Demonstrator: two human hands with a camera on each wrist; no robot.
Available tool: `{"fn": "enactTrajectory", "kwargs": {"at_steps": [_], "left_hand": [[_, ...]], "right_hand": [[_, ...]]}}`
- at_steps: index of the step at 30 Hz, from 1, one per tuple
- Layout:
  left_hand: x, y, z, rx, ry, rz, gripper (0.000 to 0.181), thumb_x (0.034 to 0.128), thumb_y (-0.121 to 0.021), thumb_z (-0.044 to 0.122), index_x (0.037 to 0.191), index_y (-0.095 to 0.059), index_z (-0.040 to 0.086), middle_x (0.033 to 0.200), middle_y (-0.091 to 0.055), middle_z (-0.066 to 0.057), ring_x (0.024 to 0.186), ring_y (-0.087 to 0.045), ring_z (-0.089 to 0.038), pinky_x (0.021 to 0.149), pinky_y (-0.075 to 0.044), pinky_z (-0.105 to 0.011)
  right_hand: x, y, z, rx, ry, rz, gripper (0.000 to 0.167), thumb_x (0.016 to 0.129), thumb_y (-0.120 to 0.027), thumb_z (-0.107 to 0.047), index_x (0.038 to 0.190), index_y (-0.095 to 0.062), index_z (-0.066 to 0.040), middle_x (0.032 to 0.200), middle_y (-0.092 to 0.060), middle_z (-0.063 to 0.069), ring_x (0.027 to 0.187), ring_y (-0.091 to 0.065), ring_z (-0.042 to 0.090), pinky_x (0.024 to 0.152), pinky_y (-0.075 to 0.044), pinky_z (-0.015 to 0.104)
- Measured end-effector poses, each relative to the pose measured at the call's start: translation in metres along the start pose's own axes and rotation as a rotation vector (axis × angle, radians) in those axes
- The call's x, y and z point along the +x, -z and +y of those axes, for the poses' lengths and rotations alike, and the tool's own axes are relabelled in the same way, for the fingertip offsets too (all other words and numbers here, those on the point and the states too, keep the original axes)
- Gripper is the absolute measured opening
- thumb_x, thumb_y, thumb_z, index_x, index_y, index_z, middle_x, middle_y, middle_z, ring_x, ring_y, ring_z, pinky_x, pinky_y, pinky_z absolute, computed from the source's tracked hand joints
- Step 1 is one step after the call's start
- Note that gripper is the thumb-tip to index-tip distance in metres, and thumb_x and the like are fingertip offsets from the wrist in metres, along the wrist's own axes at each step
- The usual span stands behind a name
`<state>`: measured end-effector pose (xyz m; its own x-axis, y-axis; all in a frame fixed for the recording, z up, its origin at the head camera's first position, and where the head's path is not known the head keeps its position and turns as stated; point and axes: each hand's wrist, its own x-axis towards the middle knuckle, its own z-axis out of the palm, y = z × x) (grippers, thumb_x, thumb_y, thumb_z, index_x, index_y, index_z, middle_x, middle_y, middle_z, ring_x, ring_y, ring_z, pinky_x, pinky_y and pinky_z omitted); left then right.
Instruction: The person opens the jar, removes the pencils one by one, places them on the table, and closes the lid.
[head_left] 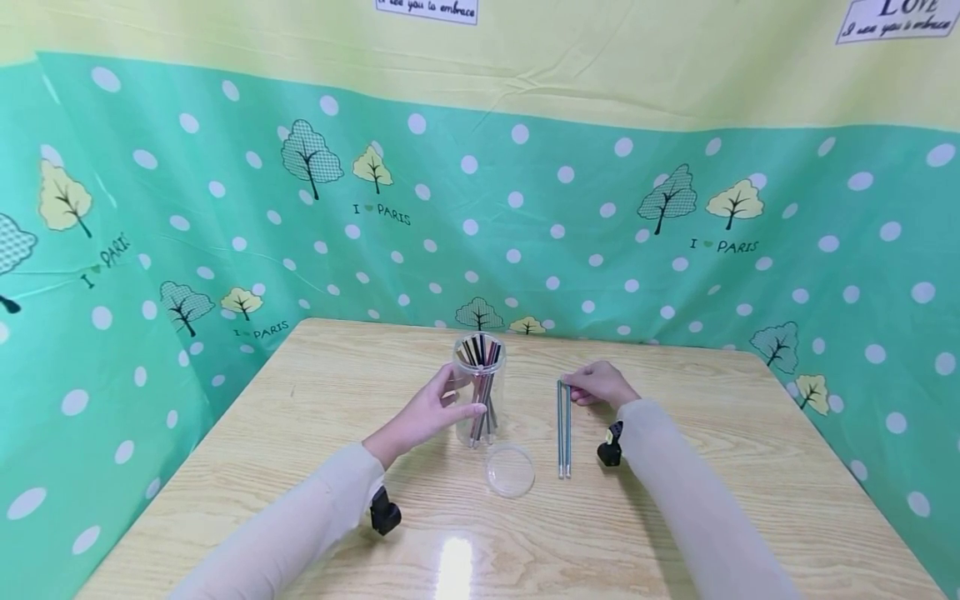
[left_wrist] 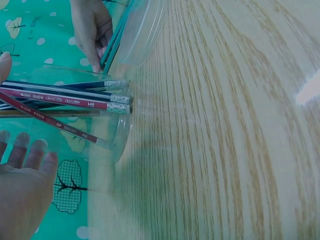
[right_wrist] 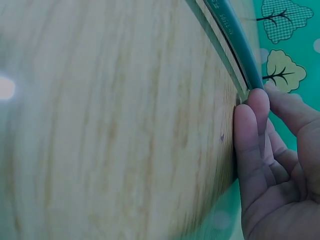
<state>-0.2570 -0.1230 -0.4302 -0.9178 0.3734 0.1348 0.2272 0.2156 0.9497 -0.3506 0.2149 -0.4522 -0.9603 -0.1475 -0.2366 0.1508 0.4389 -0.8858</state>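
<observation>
My left hand grips the side of a clear plastic jar, fingers and thumb on either side of it. The jar stands upright and uncapped. Inside lean several pencils, some dark and some red, with their eraser ends at the bottom. To the right, two green pencils lie side by side on the table, metal-tipped ends toward me. At their far end my right hand pinches the green pencil on the right between thumb and fingertips.
A round clear lid lies flat just in front of the jar. Everything rests on a wood-grain table. A green and yellow printed cloth hangs behind it and along both sides.
</observation>
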Motion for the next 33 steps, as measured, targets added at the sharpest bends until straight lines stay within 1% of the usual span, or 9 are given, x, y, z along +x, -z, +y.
{"fn": "enactTrajectory", "kwargs": {"at_steps": [4, 11, 18, 25, 33], "left_hand": [[0.0003, -0.0002, -0.0002, 0.0, -0.006, -0.002, 0.078, 0.0886, -0.079, 0.027, 0.152, -0.035, 0.018, 0.152, -0.043, -0.016, 0.141, -0.038, -0.034, 0.117, -0.03, -0.049], [0.0003, 0.0004, -0.0001, 0.007, -0.004, -0.003, 0.077, 0.0888, -0.079, 0.028, 0.152, -0.035, 0.019, 0.152, -0.043, -0.015, 0.141, -0.038, -0.033, 0.118, -0.03, -0.048], [-0.0008, 0.0002, 0.0015, -0.009, -0.008, -0.005, 0.076, 0.0893, -0.079, 0.025, 0.152, -0.036, 0.018, 0.152, -0.043, -0.016, 0.142, -0.037, -0.034, 0.118, -0.029, -0.05], [-0.0007, -0.0005, 0.0015, -0.004, -0.01, -0.002, 0.077, 0.0886, -0.079, 0.029, 0.152, -0.036, 0.02, 0.152, -0.043, -0.014, 0.142, -0.038, -0.032, 0.118, -0.03, -0.048], [-0.0003, -0.0009, 0.0011, 0.009, -0.008, 0.002, 0.078, 0.0877, -0.079, 0.033, 0.152, -0.037, 0.02, 0.152, -0.043, -0.013, 0.141, -0.039, -0.031, 0.117, -0.031, -0.048]], "right_hand": [[0.0029, -0.0011, 0.0029, 0.0, 0.0, 0.015, 0.033, 0.095, -0.071, -0.019, 0.111, -0.068, 0.009, 0.076, -0.068, 0.005, 0.064, -0.066, 0.008, 0.064, -0.06, 0.023], [0.003, -0.0036, 0.0017, -0.003, 0.0, 0.037, 0.033, 0.093, -0.073, -0.018, 0.111, -0.068, 0.009, 0.075, -0.069, 0.005, 0.064, -0.065, 0.008, 0.064, -0.06, 0.023], [0.0023, -0.0059, 0.0006, -0.023, 0.002, 0.059, 0.032, 0.093, -0.074, -0.017, 0.111, -0.069, 0.009, 0.074, -0.069, 0.005, 0.064, -0.066, 0.009, 0.063, -0.06, 0.023], [0.0, -0.0062, -0.0003, -0.02, -0.007, 0.076, 0.031, 0.093, -0.074, -0.016, 0.111, -0.069, 0.008, 0.074, -0.07, 0.006, 0.063, -0.066, 0.009, 0.061, -0.06, 0.022], [0.0024, -0.0065, 0.0015, -0.016, -0.015, 0.068, 0.03, 0.093, -0.074, -0.017, 0.111, -0.069, 0.006, 0.075, -0.07, 0.006, 0.063, -0.066, 0.009, 0.061, -0.059, 0.022]]}}
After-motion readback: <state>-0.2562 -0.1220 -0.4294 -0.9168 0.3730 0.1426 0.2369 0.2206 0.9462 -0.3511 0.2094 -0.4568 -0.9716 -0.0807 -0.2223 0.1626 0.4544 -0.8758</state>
